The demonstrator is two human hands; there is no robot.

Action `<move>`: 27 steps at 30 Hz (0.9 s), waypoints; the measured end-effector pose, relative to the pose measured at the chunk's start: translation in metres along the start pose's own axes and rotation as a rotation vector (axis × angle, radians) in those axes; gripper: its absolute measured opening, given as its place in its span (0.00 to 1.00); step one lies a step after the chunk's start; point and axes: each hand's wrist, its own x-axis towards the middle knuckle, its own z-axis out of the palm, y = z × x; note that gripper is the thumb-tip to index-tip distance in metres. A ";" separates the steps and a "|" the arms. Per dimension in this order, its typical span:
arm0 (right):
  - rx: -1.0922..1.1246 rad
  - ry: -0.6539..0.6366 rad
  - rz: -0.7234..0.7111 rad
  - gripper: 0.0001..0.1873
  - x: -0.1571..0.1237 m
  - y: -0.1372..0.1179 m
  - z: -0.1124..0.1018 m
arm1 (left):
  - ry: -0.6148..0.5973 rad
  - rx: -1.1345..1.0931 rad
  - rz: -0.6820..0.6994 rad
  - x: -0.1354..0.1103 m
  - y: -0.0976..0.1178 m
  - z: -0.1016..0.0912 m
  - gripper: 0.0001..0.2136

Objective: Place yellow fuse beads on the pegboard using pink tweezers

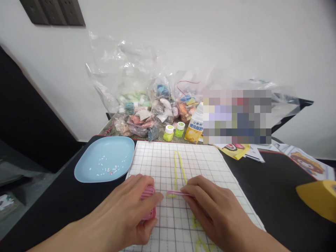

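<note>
A white board (157,154) printed with a dark grid lies in front of me. My left hand (136,210) is closed around a small pink ridged case (149,203), which its fingers partly cover. Between the fingertips of my right hand (210,210) is a thin, flat pink piece (174,193), held level just above the board. Its exact kind is unclear. A yellow-green strand (175,168) forms a narrow loop on the board beyond the pink piece. More yellow-green strand (195,224) shows below, partly hidden by my right hand.
At left, a light blue tray (105,143) holds scattered small white beads. Two small lidded jars (168,134), a yellow-and-white bottle (194,127) and bagged materials (141,120) stand along the back. A yellow object (319,197) sits at the right edge.
</note>
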 end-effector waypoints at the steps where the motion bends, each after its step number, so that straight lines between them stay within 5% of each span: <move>1: 0.001 0.000 -0.001 0.09 0.000 0.000 0.000 | -0.001 -0.002 -0.003 0.000 0.000 0.001 0.12; 8: -0.005 -0.004 -0.005 0.09 0.000 0.000 0.001 | 0.039 -0.013 0.009 -0.001 -0.003 0.006 0.13; 16: -0.005 -0.003 -0.007 0.08 0.000 0.000 0.001 | 0.091 0.031 0.027 -0.009 -0.007 0.024 0.25; 27: -0.021 0.072 -0.002 0.08 0.002 -0.002 -0.005 | 0.074 0.046 0.020 -0.009 -0.006 0.025 0.24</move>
